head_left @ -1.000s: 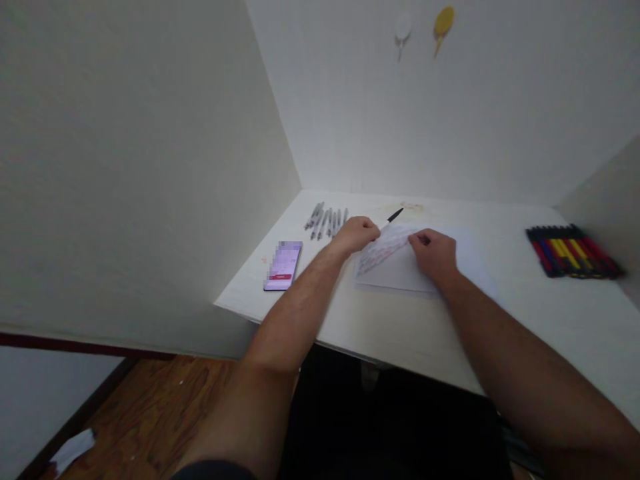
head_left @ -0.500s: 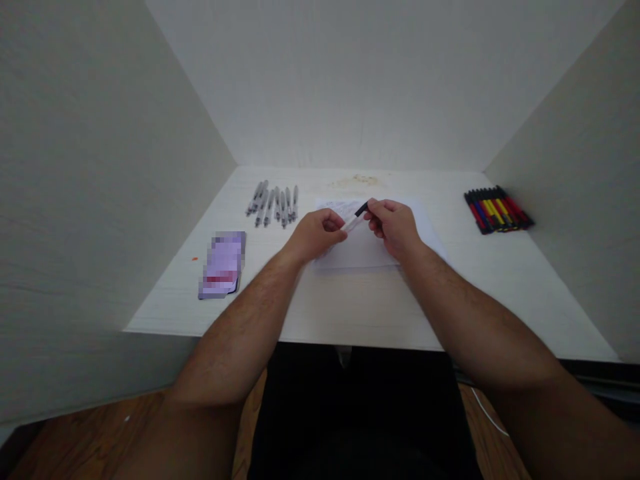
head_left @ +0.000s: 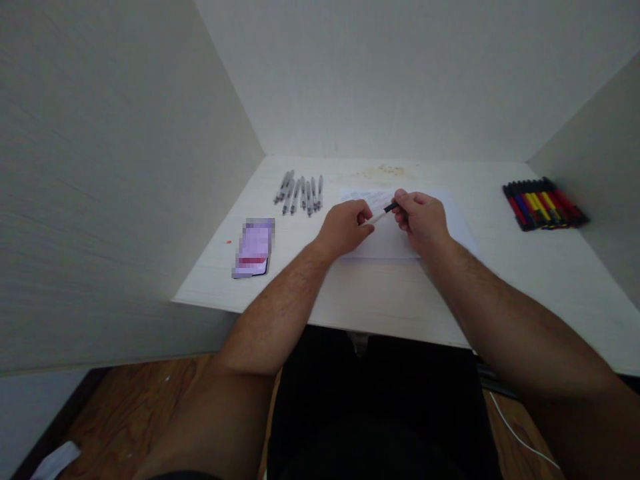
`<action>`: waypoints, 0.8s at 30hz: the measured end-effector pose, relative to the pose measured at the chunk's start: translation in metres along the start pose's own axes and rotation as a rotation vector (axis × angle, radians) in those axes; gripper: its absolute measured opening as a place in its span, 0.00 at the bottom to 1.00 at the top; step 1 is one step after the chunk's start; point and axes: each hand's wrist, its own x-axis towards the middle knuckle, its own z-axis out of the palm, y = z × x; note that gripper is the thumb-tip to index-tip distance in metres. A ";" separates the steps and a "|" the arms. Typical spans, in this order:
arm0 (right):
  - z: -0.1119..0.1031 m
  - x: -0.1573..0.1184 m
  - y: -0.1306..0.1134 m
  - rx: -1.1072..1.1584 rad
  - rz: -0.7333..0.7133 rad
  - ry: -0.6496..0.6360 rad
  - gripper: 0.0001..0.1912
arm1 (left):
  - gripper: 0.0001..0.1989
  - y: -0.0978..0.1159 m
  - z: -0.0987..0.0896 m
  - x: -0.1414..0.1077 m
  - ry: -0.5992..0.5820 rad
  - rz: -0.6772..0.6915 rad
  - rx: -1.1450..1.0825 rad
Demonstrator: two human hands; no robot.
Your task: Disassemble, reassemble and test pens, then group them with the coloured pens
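Note:
Over the paper, both of my hands grip one pen (head_left: 379, 217) with a whitish barrel and a black end. My left hand (head_left: 345, 227) pinches the pale barrel, its tip hidden by the fingers. On the black end, my right hand (head_left: 423, 219) closes thumb and fingers. Beneath them lie white sheets of paper (head_left: 385, 248), with faint handwriting near the top. Several clear pens (head_left: 301, 193) are laid out to the left of the paper.
A phone (head_left: 254, 247) with a blurred screen rests on the white table (head_left: 380, 293) at the left. Several red, blue, yellow and black pens or markers (head_left: 543, 203) lie by the right partition. Partition walls enclose the back and sides.
The view has shifted, so everything on the table appears farther right and slightly higher. The pen lies at a flatter angle between my hands. Both hands keep their grip.

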 end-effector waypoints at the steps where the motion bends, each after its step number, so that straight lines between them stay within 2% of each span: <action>1: 0.000 0.000 0.001 0.007 -0.002 0.004 0.21 | 0.07 0.000 0.000 0.000 0.007 0.006 0.006; 6: 0.002 -0.001 0.002 0.039 0.003 0.022 0.20 | 0.06 0.000 0.001 0.000 0.055 0.043 0.038; 15: 0.005 -0.005 -0.004 0.096 0.025 0.080 0.17 | 0.05 0.002 0.003 -0.001 0.053 0.026 0.044; 24: 0.005 -0.003 -0.002 0.139 0.001 0.083 0.17 | 0.05 0.001 0.004 0.000 0.079 0.043 0.007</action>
